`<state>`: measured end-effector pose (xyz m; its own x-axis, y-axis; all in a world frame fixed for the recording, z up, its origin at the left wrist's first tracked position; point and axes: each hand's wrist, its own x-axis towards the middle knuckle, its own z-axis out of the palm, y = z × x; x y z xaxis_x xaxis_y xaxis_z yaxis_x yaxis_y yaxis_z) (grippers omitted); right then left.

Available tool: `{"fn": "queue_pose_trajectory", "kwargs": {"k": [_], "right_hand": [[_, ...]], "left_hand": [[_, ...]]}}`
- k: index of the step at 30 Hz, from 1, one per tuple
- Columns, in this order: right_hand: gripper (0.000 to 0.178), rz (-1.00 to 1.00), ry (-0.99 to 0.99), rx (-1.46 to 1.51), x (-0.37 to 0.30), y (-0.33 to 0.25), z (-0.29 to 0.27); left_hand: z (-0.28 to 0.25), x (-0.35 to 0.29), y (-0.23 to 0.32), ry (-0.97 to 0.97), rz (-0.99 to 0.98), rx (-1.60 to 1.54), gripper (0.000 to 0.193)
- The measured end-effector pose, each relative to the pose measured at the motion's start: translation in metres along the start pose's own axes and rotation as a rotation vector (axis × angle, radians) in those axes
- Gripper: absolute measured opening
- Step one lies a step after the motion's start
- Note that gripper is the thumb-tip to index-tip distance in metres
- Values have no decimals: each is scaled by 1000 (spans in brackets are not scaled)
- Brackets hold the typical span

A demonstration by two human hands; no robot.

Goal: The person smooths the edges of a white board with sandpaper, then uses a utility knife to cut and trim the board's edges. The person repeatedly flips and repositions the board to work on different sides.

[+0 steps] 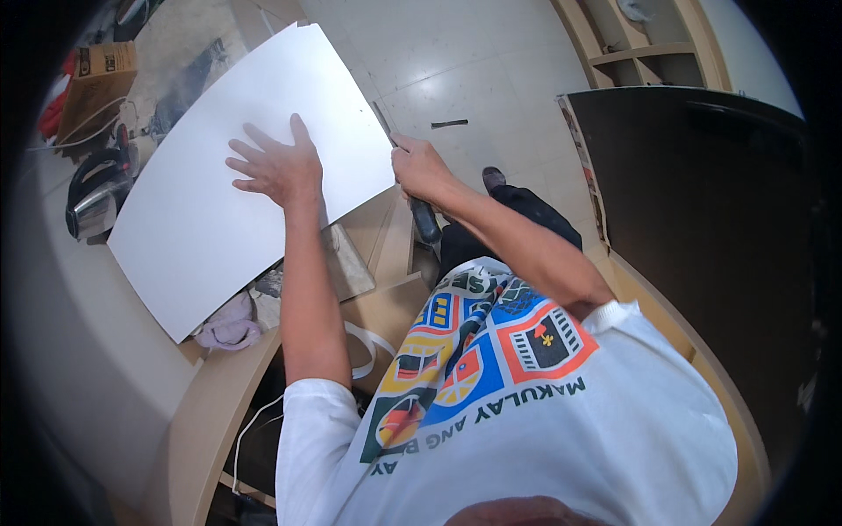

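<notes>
White board lies slanted in front of the person, over a cluttered wooden desk, its lower right edge facing the body. Nearest, below the desktop, a dark recess holds a loose white cable; whatever else sits in there is too dark to tell. A white ring-shaped strip lies just beyond the left sleeve, and a crumpled pale purple cloth pokes out from under the board's near edge.

Further out, the right hand is closed around a tool with a black handle at the board's right-hand corner; the fist covers much of it, so its kind is unclear. The left hand is spread open, palm down, on the board's face, fingers pointing leftward.

Past the board's left edge stands a silver kettle with a black handle, its inside hidden. Beyond it is a brown cardboard box, tilted, with something red beside it; its contents cannot be made out. Farthest, at upper right, a wooden shelf is divided into compartments, one holding a pale bundle.
</notes>
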<state>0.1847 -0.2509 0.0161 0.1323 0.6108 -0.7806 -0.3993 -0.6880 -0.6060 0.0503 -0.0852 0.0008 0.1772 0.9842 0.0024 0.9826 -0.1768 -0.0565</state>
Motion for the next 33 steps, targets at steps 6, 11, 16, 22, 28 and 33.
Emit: {"fn": "queue_pose_trajectory", "kwargs": {"k": [6,11,16,22,28,33], "right_hand": [[54,-259,110,82,-37,-18,14],[55,-261,113,139,-30,-26,20],[55,-224,103,203,-31,-30,15],[53,-281,130,131,-26,-26,21],[52,-275,96,101,8,-33,15],[53,-323,180,-18,-13,-17,24]], "left_hand": [[5,6,-2,31,14,-95,92],[0,2,-6,-5,-1,-12,91],[2,0,-6,6,1,-52,92],[-1,0,-3,-5,-2,-60,92],[7,4,-10,15,-3,-39,92],[3,5,-6,15,10,-28,92]]}}
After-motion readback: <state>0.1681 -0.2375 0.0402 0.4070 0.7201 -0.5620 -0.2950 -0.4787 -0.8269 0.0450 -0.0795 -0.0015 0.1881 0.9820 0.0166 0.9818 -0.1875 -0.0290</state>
